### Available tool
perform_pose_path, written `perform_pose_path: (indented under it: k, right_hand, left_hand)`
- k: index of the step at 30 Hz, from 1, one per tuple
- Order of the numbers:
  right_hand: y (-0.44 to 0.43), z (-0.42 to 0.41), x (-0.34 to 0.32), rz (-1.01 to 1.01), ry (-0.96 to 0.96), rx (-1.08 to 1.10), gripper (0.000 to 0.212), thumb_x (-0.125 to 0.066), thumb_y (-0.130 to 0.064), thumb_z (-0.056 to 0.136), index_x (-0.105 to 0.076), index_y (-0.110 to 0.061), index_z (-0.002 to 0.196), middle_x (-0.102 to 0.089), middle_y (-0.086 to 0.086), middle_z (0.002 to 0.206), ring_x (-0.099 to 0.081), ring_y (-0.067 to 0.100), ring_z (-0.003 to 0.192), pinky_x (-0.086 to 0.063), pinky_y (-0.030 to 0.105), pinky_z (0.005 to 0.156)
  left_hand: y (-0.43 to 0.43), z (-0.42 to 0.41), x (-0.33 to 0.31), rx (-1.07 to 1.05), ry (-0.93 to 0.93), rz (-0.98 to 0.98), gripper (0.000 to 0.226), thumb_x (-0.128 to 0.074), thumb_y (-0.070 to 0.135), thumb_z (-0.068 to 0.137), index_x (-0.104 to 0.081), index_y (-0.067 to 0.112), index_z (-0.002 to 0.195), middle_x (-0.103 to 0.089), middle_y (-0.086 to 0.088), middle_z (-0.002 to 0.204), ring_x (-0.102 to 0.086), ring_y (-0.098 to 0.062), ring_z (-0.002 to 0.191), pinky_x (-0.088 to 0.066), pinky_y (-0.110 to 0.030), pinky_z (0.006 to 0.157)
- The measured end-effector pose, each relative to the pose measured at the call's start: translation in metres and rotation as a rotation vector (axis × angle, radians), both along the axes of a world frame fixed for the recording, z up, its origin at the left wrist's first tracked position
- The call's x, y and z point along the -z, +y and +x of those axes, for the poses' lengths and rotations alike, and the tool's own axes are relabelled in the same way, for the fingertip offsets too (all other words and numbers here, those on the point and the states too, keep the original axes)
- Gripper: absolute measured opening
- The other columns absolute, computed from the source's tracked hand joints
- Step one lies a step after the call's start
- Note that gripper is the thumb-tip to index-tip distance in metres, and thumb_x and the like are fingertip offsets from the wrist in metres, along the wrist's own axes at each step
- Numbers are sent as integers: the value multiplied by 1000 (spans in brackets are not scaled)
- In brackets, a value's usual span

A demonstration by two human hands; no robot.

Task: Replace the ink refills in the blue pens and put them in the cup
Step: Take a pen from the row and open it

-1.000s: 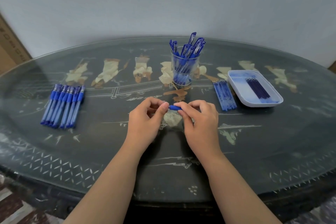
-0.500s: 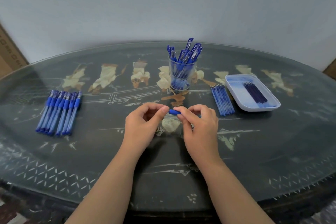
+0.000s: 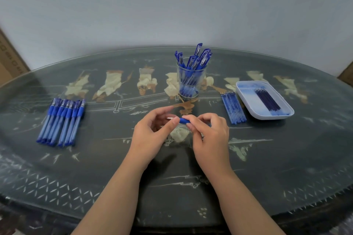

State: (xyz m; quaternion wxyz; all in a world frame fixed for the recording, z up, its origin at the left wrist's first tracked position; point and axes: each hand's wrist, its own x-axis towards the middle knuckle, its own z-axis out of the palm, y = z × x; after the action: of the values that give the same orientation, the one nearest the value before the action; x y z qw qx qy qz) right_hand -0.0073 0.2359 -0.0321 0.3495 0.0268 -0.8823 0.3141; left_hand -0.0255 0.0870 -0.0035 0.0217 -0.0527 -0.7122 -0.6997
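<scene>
Surface (image 3: 286, 158) of dark, glass-topped oval shape, inlaid with pale figures and line patterns, fills the view from a head camera looking down. Behind it stands a plain grey wall (image 3: 172, 5), with the corner of a cardboard box (image 3: 9, 59) at the far left edge.

At the back centre, a glass cup (image 3: 191, 80) stands upright, holding a bunch of capped blue pens. On the left, a row of blue pens (image 3: 61, 122) lies side by side. On the right, a row of light blue refills (image 3: 234, 108) lies just beside a pale rectangular tray (image 3: 271, 117), which holds a few dark refills (image 3: 267, 101).

Both bare hands meet just above the middle of the surface, in front of the cup. The right hand (image 3: 210, 135) pinches the grip section of a blue pen (image 3: 184, 120) between thumb and forefinger, its other fingers (image 3: 210, 120) curled; the pen's barrel is hidden behind it. The left hand (image 3: 150, 137) has loosely curled fingers, its thumb touching the end of the grip, with the pen's pale tip lying between thumb and forefinger
</scene>
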Motion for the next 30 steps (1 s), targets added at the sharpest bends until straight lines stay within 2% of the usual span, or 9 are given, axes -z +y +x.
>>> perform_pose_path:
  k: [2,5,8,11,14,17,20,25,30]
  right_hand:
    - [0,0,0,-4,0,-1,25,-59,-24,91,-73,-33,110,-55,-5,97,-50,16,94,-36,29,84]
    - [0,0,0,10,-1,6,25,-61,-22,91,-73,-32,110,-56,-4,97,-50,17,94,-35,29,83]
    - [1,0,0,22,-9,1,25,-65,-19,91,-73,-32,111,-56,-4,97,-49,16,94,-36,29,82]
    - [0,0,0,14,-2,10,25,-60,-22,91,-73,-33,110,-55,-5,96,-47,14,93,-36,29,83]
    - [0,0,0,11,-4,7,26,-59,-23,90,-73,-32,110,-55,-5,95,-47,14,92,-37,30,83]
    - [0,1,0,24,-10,8,25,-62,-21,91,-73,-32,110,-55,-5,96,-47,14,93,-36,30,82]
    - [1,1,-1,25,-27,8,27,-67,-16,90,-72,-32,111,-54,-5,97,-45,12,94,-36,29,82]
    - [0,0,-2,5,-4,20,25,-59,-22,91,-73,-32,110,-55,-5,96,-46,13,92,-34,28,81]
    - [0,1,0,-10,-21,21,25,-59,-23,92,-72,-33,110,-53,-6,96,-42,10,93,-32,26,82]
  left_hand:
    - [-1,0,0,17,31,-16,23,-72,12,86,-72,24,105,-74,3,96,-66,-24,93,-54,-34,83]
    - [0,-1,1,-36,28,-34,9,-72,15,86,-75,22,91,-75,-1,87,-67,-28,90,-55,-39,83]
    - [1,-1,0,-62,-14,-32,5,-71,23,86,-75,21,89,-75,1,83,-70,-22,86,-56,-35,82]
    - [1,0,-2,-40,-45,9,21,-73,32,79,-74,23,98,-75,0,87,-70,-15,86,-56,-26,80]
    - [-2,0,0,17,-34,45,29,-73,18,83,-70,22,112,-75,0,94,-70,-13,92,-55,-21,82]
    - [-2,0,0,-21,3,29,17,-70,9,87,-73,17,101,-76,-1,90,-70,-16,90,-56,-20,78]
    - [1,-1,0,-89,-2,-6,5,-70,16,88,-74,14,90,-76,2,83,-71,-13,82,-55,-17,71]
    - [0,-3,2,-158,-3,4,13,-66,25,90,-72,13,90,-75,2,80,-69,-5,76,-51,-14,71]
    - [-1,-3,1,-172,-5,59,12,-66,22,91,-72,12,92,-74,-1,81,-67,-7,76,-51,-16,72]
